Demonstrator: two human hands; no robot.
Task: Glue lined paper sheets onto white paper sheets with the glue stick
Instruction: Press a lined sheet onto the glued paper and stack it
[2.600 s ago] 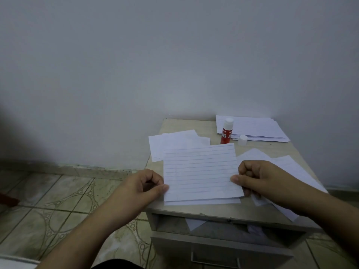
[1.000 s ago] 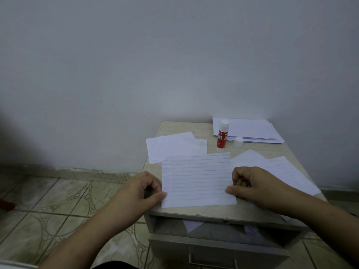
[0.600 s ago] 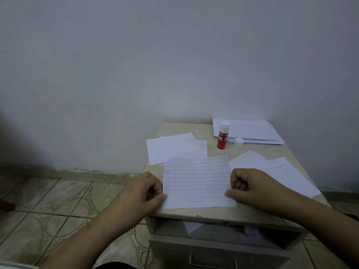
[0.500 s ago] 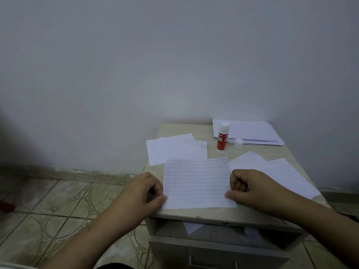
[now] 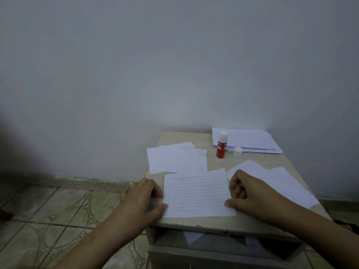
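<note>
A lined paper sheet (image 5: 196, 193) lies flat near the front edge of a small beige table (image 5: 252, 224). My left hand (image 5: 141, 199) pinches its left edge with thumb on top. My right hand (image 5: 246, 193) holds its right edge, fingers curled, thumb pressing the sheet. Whether a white sheet lies under it I cannot tell. A red glue stick (image 5: 221, 146) stands upright and uncapped behind the sheet, its white cap (image 5: 237, 151) beside it. Plain white sheets (image 5: 176, 157) lie at the back left.
A stack of paper (image 5: 250, 140) sits at the back right corner against the wall. More loose sheets (image 5: 281, 183) lie under my right forearm. The table's drawer (image 5: 223, 247) is partly open below the front edge. Tiled floor (image 5: 58, 210) is to the left.
The lined sheet was lifted above a white sheet, then lowered flat onto it. Both hands stayed on its side edges and have barely moved in the last second.
</note>
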